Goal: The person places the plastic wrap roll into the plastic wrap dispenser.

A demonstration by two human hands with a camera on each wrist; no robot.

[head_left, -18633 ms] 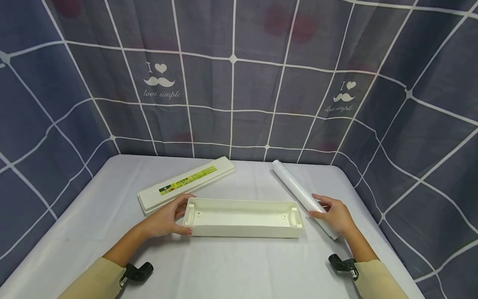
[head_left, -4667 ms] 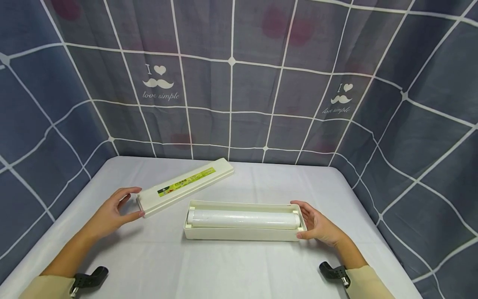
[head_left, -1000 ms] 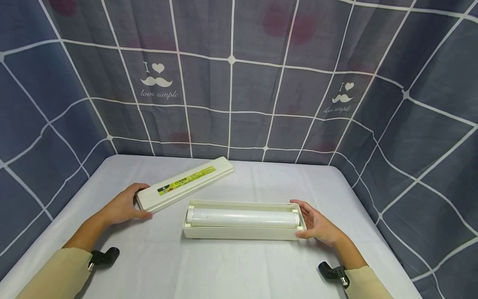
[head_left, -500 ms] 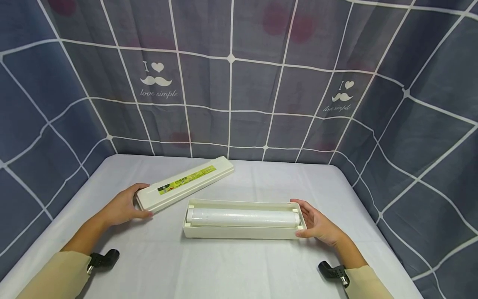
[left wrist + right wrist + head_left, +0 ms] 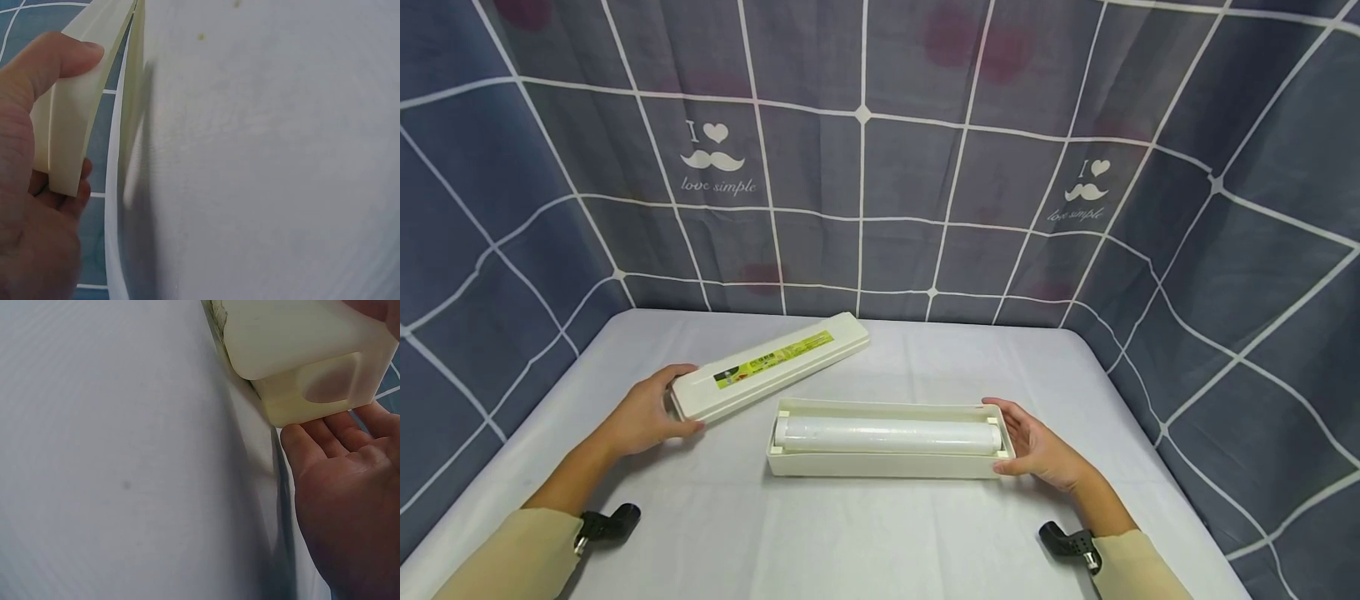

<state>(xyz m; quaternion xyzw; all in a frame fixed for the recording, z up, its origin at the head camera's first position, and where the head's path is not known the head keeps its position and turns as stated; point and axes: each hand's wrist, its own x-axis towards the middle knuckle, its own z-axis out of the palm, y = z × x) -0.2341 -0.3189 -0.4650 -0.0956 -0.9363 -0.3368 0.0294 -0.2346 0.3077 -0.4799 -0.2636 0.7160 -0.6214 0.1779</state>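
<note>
Gripping the lid [image 5: 760,385] by its lower-left end with the left hand [image 5: 646,412], left of centre in the head view, pressing the thumb to the near side and curling the fingers round the far one. Holding the box [image 5: 887,466] by its right end with the right hand [image 5: 1043,450], in the lower right part of the same frame, setting the thumb at the near corner and stretching the fingers round to the far corner. Showing the lid again between thumb and fingers at the upper left of the left wrist frame, and the box against the fingers at the upper right of the right wrist frame. Slanting the lid from left of centre up towards the middle of the head frame, label [image 5: 773,359] facing up in green. Resting the box straight across the lower middle of that frame, just below and right of the lid but apart from it, open at the top and containing the white roll [image 5: 887,435] lengthwise. Spreading white cloth [image 5: 880,542] over the table across the lower half. Filling the upper half with a dark curtain [image 5: 812,167], crossing it with white lines. Wearing beige sleeves [image 5: 512,550] at the lower left and lower right, and a black mount [image 5: 612,522] on each wrist.
</note>
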